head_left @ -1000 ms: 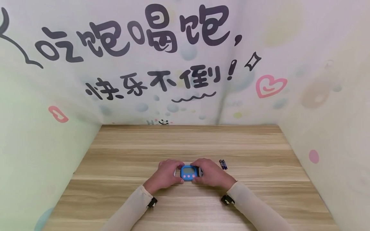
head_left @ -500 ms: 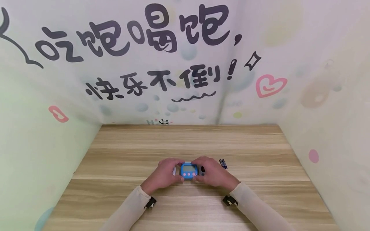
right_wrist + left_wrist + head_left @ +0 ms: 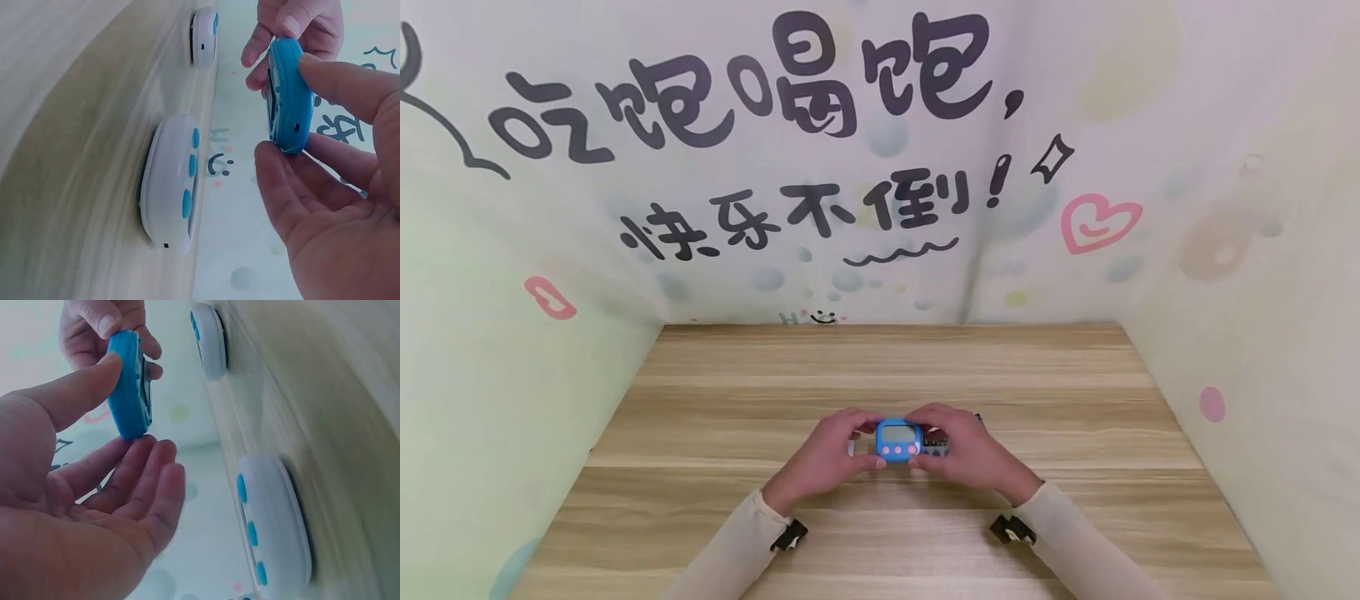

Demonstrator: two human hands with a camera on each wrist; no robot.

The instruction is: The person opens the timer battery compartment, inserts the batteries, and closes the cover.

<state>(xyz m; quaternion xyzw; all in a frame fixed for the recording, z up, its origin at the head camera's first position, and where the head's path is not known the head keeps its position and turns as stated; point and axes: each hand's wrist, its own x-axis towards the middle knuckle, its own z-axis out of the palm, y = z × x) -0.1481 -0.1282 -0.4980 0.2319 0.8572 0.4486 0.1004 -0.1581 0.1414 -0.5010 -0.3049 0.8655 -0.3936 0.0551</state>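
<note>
A blue digital timer (image 3: 898, 440) with a grey screen and three pink buttons is held between both hands in the head view. My left hand (image 3: 831, 454) pinches its left end, thumb at the near edge and fingertips at the far edge. The right hand (image 3: 962, 454) grips the right end the same way. Both wrist views show the blue timer (image 3: 128, 384) raised off the table, its back turned down. Below the hands lie two white timers with blue buttons, one on the left (image 3: 275, 525) and one on the right (image 3: 169, 181).
The wooden table (image 3: 880, 367) ends at a printed back wall (image 3: 737, 292), with walls at both sides. Just past the right hand, the tip of the small batteries (image 3: 978, 417) peeks out.
Both hands have lifted the blue timer from the table and shifted it slightly right. The right hand now covers most of the batteries, and more of the right white timer shows.
</note>
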